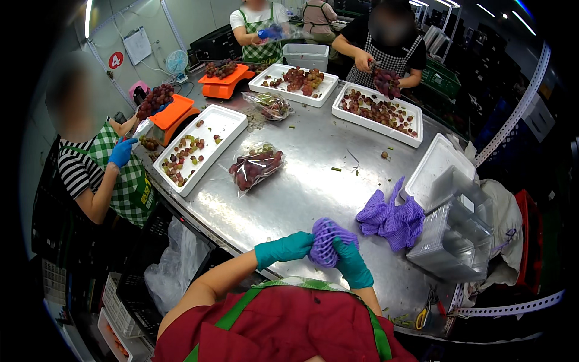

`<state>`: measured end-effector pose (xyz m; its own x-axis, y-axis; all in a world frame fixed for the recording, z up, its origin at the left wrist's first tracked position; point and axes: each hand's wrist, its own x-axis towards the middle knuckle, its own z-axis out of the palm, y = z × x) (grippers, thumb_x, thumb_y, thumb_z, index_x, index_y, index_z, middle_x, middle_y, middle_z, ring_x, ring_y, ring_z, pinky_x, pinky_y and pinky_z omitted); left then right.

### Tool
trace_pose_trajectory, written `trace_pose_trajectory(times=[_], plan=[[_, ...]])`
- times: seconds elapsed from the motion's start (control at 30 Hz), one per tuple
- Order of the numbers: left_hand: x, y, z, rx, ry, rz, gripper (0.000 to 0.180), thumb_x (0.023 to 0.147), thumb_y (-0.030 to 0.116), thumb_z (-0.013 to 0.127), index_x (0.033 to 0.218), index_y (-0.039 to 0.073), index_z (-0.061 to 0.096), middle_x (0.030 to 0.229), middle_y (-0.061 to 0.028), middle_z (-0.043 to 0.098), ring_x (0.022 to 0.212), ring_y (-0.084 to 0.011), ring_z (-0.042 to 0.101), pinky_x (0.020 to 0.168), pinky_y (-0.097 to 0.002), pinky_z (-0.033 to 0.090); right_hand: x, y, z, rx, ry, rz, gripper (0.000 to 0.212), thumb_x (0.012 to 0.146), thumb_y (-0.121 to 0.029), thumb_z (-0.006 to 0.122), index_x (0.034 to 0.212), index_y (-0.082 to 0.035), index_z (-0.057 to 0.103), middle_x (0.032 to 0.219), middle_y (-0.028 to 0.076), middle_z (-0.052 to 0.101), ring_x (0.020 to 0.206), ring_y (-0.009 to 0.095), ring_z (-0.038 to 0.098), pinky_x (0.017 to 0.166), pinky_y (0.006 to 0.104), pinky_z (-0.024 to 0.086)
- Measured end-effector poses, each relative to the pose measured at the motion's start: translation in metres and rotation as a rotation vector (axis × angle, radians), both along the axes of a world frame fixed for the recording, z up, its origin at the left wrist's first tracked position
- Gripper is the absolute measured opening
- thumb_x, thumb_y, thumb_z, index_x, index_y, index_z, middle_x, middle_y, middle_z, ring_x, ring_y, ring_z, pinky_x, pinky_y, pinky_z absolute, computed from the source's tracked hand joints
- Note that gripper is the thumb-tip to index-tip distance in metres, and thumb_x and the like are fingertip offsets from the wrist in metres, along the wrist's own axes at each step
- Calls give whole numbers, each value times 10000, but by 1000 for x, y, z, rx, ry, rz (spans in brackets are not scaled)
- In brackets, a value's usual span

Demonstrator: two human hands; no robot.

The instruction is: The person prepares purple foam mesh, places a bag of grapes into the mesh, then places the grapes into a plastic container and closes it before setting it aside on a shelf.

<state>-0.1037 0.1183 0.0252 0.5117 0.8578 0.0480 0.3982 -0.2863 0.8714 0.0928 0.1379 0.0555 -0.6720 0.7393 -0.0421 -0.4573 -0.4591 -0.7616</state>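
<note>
Head view: left hand (283, 248), gloved in teal, fingers closed on the left side of a purple mesh net (325, 242); right hand (353, 263), likewise gloved, grips its right side. Left forearm (226, 274) slants up and rightward, right forearm (368, 298) up and leftward. Net sits between both hands, above the counter (289, 202), left of more purple netting (392, 218).

Over a steel table (313, 193), the left hand (284, 249) and right hand (353, 265), both teal-gloved, hold a purple mesh net (326, 242), though whether it contains anything is hard to tell. More purple nets (395, 221) lie to the right, beside clear containers (449, 238). Farther back, a bag of grapes (256, 167) rests near a white tray (228, 122) holding loose grapes (175, 167).
</note>
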Motion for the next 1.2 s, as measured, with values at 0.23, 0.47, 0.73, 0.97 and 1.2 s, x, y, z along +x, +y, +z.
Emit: trace_pose_trajectory(times=[0.23,0.47,0.73,0.97,1.2], plan=[[0,12,63,-775,-381,114,456,912,252,443,1322,74,358,1311,-99,430,1186,-184,420,1009,-326,326,-12,-13,15,164,-305,137,424,836,-224,614,1194,-41,480,1112,30,536,992,139,515,881,278,415],[-12,15,38,-910,-967,195,450,914,254,435,1319,73,360,1308,-95,431,1182,-184,422,1011,-323,323,-44,1,22,349,-366,134,428,842,-251,602,1193,-34,490,1126,51,549,1029,165,513,911,293,393],[-21,-5,-4,-761,-1265,229,444,917,257,426,1316,72,364,1305,-90,432,1177,-185,425,1014,-319,319,-73,7,16,191,-459,246,400,848,-198,578,1191,-13,486,1135,64,542,1053,185,500,928,298,382],[-18,-24,-33,-757,-1430,265,439,919,259,417,1313,71,366,1302,-86,433,1172,-185,427,1017,-315,316,-99,17,-18,320,-487,596,382,856,-209,566,1177,-11,499,1128,61,547,1048,178,503,917,288,387],[-21,-14,-42,-814,-1475,322,434,922,261,409,1310,71,369,1299,-82,434,1167,-185,429,1020,-312,313,-108,37,4,204,-566,779,378,870,-247,544,1166,-14,511,1144,64,546,1059,166,497,914,293,386]])
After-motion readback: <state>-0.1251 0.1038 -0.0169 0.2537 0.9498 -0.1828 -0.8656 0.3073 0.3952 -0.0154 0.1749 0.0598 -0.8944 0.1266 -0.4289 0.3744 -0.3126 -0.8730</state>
